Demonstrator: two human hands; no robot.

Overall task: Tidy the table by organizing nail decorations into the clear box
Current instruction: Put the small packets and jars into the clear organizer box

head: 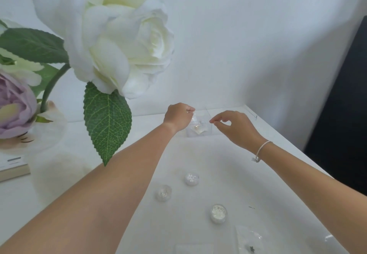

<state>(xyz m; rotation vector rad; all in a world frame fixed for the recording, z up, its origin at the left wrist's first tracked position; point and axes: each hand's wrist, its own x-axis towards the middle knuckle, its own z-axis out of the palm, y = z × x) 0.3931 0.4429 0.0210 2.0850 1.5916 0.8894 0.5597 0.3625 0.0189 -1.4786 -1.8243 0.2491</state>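
The clear box [207, 114] stands at the far side of the white table, near the wall. My left hand [178, 115] is pinched on the top of a small clear packet [197, 126] of nail decorations that hangs into the box. Just right of the box my right hand [233, 126] hovers with thumb and forefinger nearly touching; whether it pinches the box wall I cannot tell. Three small round jars of silvery glitter sit nearer me: one [192, 178], another [163, 192], and a third [218, 213]. A flat clear bag [249, 239] with a dark charm lies at the bottom right.
A big white artificial rose [119, 35] and its green leaf [107, 122] hang over the table's left half, with a purple flower [14, 102] in a vase at far left. A book [14, 167] lies at the left edge. A dark panel [345, 114] borders the right.
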